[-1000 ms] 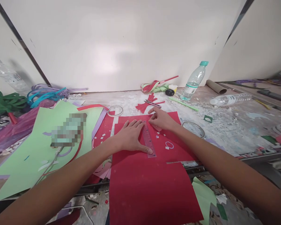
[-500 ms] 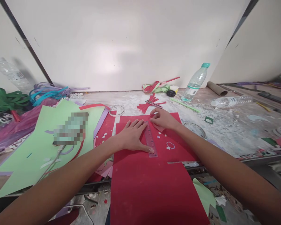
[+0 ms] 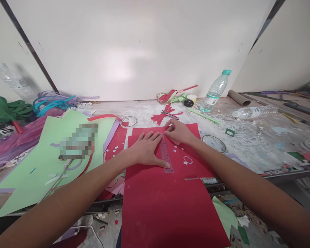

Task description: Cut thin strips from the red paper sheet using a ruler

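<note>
A clear plastic ruler (image 3: 167, 155) lies on large red paper (image 3: 170, 210), which hangs over the table's near edge. My left hand (image 3: 146, 151) rests flat on the paper with fingers spread. Its thumb presses the ruler's near end and its fingertips reach the far end. At that far end, on the ruler's right side, my right hand (image 3: 179, 131) has thumb and forefinger closed in a pinch. What they hold, if anything, is too small to make out. Small paper scraps and a purple paper ring (image 3: 188, 159) lie right of the ruler.
Beyond the paper lie scissors (image 3: 169, 114) on red paper strips. A tape roll (image 3: 129, 122) is behind my left hand, another (image 3: 214, 143) by my right forearm. A bottle (image 3: 215, 93) leans on the white board. A phone-like blurred object (image 3: 79, 142) lies on green sheets (image 3: 28, 179).
My right hand has shifted very slightly left, closer to the ruler's far end. My left hand and the ruler stay in place.
</note>
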A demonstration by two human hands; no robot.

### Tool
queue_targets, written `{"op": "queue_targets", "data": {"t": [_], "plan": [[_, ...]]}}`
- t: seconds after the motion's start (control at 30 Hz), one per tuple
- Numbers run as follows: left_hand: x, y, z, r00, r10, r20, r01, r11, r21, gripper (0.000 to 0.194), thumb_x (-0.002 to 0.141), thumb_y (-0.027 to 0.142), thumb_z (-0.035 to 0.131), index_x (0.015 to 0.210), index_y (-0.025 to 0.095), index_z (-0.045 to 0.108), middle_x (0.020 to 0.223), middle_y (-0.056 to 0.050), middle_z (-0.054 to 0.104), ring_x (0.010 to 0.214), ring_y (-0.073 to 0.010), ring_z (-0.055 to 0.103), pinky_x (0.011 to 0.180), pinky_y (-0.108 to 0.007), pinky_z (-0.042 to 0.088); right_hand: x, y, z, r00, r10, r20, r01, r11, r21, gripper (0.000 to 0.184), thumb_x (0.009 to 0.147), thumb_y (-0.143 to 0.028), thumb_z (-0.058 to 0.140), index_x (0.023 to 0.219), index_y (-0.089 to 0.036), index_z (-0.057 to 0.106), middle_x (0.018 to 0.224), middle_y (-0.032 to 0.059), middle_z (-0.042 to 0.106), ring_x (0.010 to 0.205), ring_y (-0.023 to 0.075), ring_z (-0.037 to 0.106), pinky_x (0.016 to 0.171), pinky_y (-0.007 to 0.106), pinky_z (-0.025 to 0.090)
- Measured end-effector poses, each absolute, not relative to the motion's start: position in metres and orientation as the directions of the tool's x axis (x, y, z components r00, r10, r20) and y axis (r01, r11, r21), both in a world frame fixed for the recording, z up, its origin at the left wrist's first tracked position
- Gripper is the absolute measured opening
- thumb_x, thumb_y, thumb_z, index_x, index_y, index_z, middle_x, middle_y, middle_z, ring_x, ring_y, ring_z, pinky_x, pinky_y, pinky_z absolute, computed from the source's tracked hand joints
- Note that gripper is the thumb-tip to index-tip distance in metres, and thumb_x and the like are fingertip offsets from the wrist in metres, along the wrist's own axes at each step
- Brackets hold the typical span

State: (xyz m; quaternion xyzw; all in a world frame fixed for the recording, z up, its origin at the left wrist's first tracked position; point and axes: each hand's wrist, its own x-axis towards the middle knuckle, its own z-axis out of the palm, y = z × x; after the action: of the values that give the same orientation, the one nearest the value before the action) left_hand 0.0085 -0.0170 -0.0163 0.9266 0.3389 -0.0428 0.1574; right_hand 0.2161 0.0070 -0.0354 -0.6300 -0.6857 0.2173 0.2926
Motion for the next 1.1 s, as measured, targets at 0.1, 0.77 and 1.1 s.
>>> {"op": "queue_targets", "data": {"t": [0.1,0.77,1.1], "plan": [[0.0087,-0.0166,-0.016,0.767,0.615,-0.184,0.641,-0.721,0.263,0.121,0.064,0.091,0.04,0.153,0.016,0.009,0.159,-0.009,0.005,0.145,-0.0336,0.002,0.115,-0.052,0.008,0.2149,0.0062,-0.0353,-0.049,0.989,0.139,0.742,0.129,-0.658,0.022,0.069,-0.018,0.059,0.091,-0.02,0.056,0.072,-0.0004,0.067,0.066,0.0159,0.062,0.059,0.025,0.042],[0.0085,-0.0141,-0.0142,0.768,0.611,-0.193,0.64,-0.717,0.276,0.123,0.06,0.094,0.039,0.153,0.02,0.008,0.159,-0.007,0.009,0.144,-0.0365,0.005,0.114,-0.053,0.01,0.2175,0.0081,-0.0318,-0.022,0.999,0.046,0.675,0.049,-0.736,0.023,0.07,-0.02,0.064,0.091,-0.019,0.054,0.072,0.001,0.067,0.057,0.0137,0.057,0.053,0.024,0.041],[0.0087,-0.0141,-0.0154,0.774,0.608,-0.179,0.632,-0.722,0.28,0.123,0.06,0.094,0.039,0.154,0.021,0.008,0.159,-0.007,0.01,0.144,-0.0366,0.005,0.114,-0.052,0.009,0.2118,0.0043,-0.0325,-0.03,0.99,0.14,0.754,0.115,-0.647,0.02,0.068,-0.017,0.061,0.087,-0.02,0.055,0.072,-0.0011,0.067,0.067,0.016,0.061,0.06,0.025,0.041]]}}
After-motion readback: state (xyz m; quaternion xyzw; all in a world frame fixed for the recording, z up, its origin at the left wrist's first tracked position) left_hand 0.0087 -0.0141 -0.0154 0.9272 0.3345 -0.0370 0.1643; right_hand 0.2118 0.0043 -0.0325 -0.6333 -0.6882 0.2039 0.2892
